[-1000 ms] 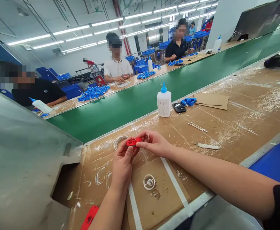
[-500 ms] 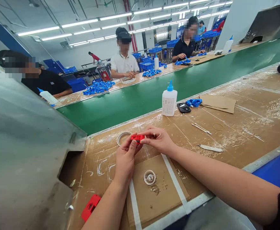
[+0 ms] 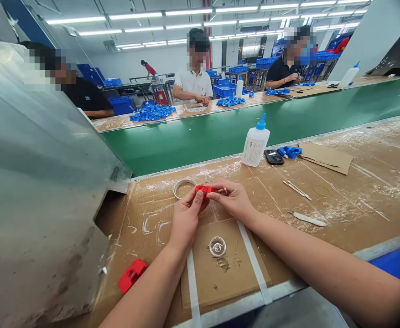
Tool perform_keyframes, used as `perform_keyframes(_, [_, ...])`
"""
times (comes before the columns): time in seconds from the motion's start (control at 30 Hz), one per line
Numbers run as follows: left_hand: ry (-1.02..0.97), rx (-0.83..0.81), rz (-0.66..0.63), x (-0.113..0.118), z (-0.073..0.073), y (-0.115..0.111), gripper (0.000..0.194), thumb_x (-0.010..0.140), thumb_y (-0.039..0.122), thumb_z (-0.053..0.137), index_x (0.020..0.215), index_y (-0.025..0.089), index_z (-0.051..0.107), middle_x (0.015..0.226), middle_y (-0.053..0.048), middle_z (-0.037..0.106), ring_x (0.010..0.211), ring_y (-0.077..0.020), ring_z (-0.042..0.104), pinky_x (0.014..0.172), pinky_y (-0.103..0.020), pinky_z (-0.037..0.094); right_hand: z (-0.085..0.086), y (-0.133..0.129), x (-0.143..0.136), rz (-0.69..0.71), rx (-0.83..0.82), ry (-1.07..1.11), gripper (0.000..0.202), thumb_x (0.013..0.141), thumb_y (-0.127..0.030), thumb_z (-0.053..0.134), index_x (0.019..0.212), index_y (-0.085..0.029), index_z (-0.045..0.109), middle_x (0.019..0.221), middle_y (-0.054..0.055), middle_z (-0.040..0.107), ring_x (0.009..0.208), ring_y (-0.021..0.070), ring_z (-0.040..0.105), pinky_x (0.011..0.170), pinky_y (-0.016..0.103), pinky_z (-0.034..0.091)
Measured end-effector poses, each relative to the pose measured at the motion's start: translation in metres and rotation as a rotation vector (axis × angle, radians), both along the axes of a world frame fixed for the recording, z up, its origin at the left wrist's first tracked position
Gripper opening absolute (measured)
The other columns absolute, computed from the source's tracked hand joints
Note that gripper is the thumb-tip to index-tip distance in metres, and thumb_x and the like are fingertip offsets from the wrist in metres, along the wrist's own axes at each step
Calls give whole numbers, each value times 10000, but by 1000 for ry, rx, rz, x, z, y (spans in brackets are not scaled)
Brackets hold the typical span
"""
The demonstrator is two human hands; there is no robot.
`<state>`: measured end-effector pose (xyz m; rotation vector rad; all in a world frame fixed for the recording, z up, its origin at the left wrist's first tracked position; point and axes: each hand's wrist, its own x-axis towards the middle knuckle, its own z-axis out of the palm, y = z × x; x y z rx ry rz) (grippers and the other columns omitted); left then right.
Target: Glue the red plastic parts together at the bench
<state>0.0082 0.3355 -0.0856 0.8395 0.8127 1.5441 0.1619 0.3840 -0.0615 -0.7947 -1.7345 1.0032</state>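
Note:
A small red plastic part (image 3: 205, 190) is held between both hands above the cardboard-covered bench. My left hand (image 3: 189, 206) grips it from the left, thumb pressed on its near face. From the right, my right hand (image 3: 232, 197) pinches its other end with thumb and fingers. Below them, on a taped cardboard sheet (image 3: 206, 287), sits a small round clear dish (image 3: 217, 246) with tiny metal bits (image 3: 223, 264) beside it. A second red plastic part (image 3: 132, 275) lies by my left forearm. Behind the hands is a roll of tape (image 3: 182, 187), partly covered by my fingers.
A glue bottle (image 3: 255, 142), a black device (image 3: 274, 157) and blue parts (image 3: 289, 151) stand beyond my right hand. Cotton swabs (image 3: 297, 190) and a craft knife (image 3: 307, 219) lie to the right. A metal panel (image 3: 49, 191) borders the left. Co-workers sit across the green belt (image 3: 193, 141).
The camera view has shifted, so the scene sits slightly differently in the frame. Both hands still hold the red part, with little change in grip. Across the belt, a co-worker at right has raised their hands.

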Motion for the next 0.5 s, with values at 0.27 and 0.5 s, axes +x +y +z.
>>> perform_keyframes(0.27, [179,84,-42,-5,4,13,452,886,534,717,1146,166,755,1136,-99,741,1029,-241,701,931,-351,582,5,9,4,-23,56,-108,302,852,-499,771,991,-232,796,991,68,749,880,221,663,769,343,505])
perform_keyframes(0.5, [558,106,55,-9,6,8,597,899,616,654,1312,194,569,1122,-108,699,981,-233,640,917,-386,502,-15,17,11,-81,106,-262,390,845,-629,677,1053,-323,802,1086,56,761,965,289,719,835,419,584])
